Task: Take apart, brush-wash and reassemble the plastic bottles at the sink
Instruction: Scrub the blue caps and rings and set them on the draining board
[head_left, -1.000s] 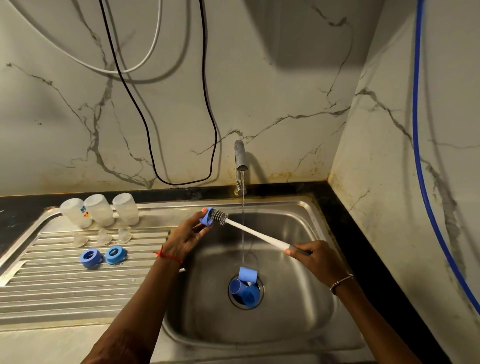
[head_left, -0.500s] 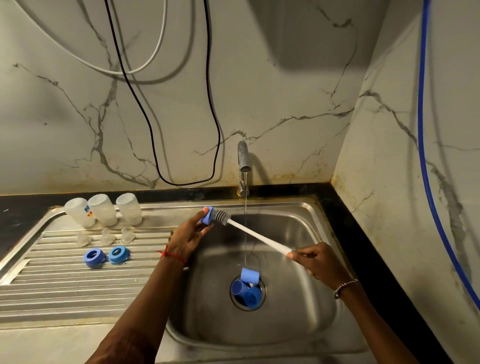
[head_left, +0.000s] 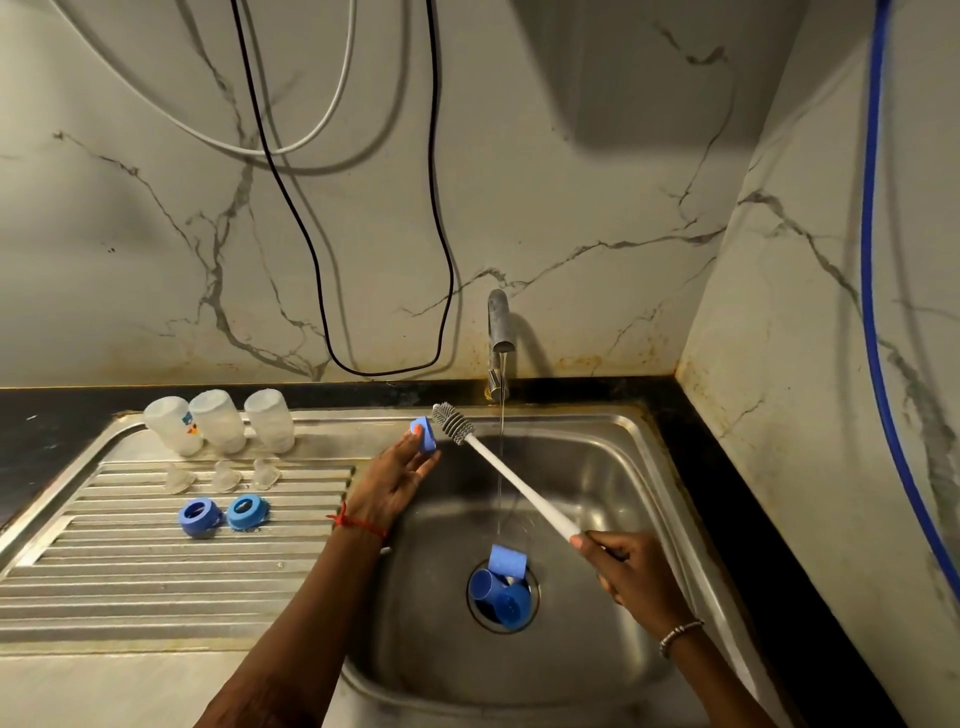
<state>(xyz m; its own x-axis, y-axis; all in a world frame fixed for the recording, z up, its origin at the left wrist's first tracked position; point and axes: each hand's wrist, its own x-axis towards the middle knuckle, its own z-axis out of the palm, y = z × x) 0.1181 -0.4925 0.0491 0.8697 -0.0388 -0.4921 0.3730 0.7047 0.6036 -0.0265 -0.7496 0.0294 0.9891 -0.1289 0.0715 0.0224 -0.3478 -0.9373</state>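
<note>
Backdrop: marble-veined wall panels meet in a corner above a steel sink (head_left: 597, 452). A black cable (head_left: 319, 260) and a white cable (head_left: 332, 104) loop down the wall, and a blue hose (head_left: 870, 260) runs down the right panel.
Desk: a black strip (head_left: 696, 415) borders the sink at the back and right.
Tap: the spout (head_left: 500, 322) drops a thin stream of water into the basin, crossing the line of the brush handle.
Left hand: the left hand (head_left: 395, 483) reaches over the basin's back left corner and holds a blue collar (head_left: 425, 434) at its fingertips.
Right hand: the right hand (head_left: 628, 571) is curled round the end of a white-handled bottle brush (head_left: 519, 488), with the grey bristle head (head_left: 453, 423) just beside the collar.
Drain: blue caps (head_left: 501, 587) are piled in the drain opening, under the stream.
Drainboard: on the ribbed drainboard (head_left: 156, 587), three translucent bottles (head_left: 218, 421) stand at the back. Three clear teats (head_left: 223, 475) sit in front of them, with two blue collars (head_left: 223, 514) nearer still.
</note>
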